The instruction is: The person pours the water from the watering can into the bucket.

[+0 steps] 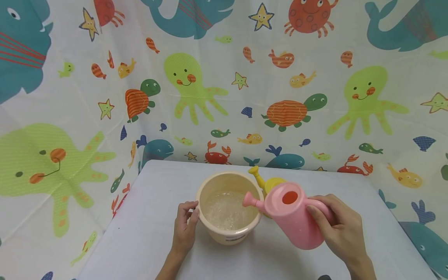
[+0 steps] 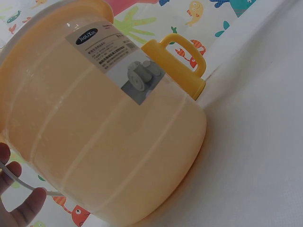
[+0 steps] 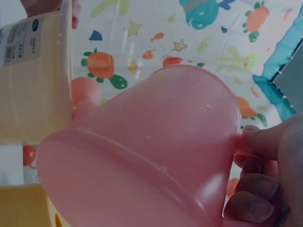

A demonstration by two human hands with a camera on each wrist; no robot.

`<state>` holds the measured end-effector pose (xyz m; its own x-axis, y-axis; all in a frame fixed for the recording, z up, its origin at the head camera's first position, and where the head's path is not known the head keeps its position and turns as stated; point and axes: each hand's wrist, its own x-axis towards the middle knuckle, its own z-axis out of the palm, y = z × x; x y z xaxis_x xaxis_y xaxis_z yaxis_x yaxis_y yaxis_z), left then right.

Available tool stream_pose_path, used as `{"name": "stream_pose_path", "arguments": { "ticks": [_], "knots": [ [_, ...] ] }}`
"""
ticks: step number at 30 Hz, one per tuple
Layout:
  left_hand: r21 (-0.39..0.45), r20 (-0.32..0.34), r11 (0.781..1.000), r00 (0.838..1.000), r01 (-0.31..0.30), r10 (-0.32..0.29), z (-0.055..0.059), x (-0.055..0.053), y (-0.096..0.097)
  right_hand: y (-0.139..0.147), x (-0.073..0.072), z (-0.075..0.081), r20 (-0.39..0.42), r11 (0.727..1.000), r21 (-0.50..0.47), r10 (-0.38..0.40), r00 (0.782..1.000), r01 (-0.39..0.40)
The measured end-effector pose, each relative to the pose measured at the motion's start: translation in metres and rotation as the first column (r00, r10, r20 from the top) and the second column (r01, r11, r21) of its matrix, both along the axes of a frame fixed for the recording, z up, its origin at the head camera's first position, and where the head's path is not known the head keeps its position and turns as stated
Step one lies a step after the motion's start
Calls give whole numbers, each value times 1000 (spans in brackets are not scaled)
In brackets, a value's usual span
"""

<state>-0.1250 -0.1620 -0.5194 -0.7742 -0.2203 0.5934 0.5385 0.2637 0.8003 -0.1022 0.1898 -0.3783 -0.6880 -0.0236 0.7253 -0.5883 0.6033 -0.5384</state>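
A cream plastic bucket (image 1: 217,233) stands on the table with rippled water (image 1: 225,212) inside. My left hand (image 1: 186,225) grips its left edge; in the left wrist view the fingers (image 2: 12,170) and thumb close around the thin wire handle (image 2: 19,180). With my right hand (image 1: 341,225) I hold a pink watering can (image 1: 294,219) by its loop handle, the body tipped left. The pink spout head (image 1: 249,199) overlaps the bucket's right side, angled over the water. Wet drops dot the can's pink wall (image 3: 189,113) in the right wrist view.
Behind the pink can, right of the bucket, sits a yellow watering can (image 1: 274,183), partly hidden. A white cloth covers the table (image 1: 150,217). Curtains (image 1: 217,85) printed with sea animals hang behind and at both sides. A small dark object (image 1: 324,277) shows at the front edge.
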Motion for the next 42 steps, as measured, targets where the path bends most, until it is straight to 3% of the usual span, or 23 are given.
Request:
{"name": "stream_pose_path", "arguments": {
  "ticks": [33, 42],
  "knots": [
    [2, 22, 1000, 1000, 9, -9, 3, 5, -4, -6, 4, 7, 3, 999, 44, -8, 1000, 8],
    [-13, -15, 1000, 1000, 13, -13, 2, 4, -3, -5, 3, 9, 5, 999, 51, 7, 1000, -7]
  ]
}}
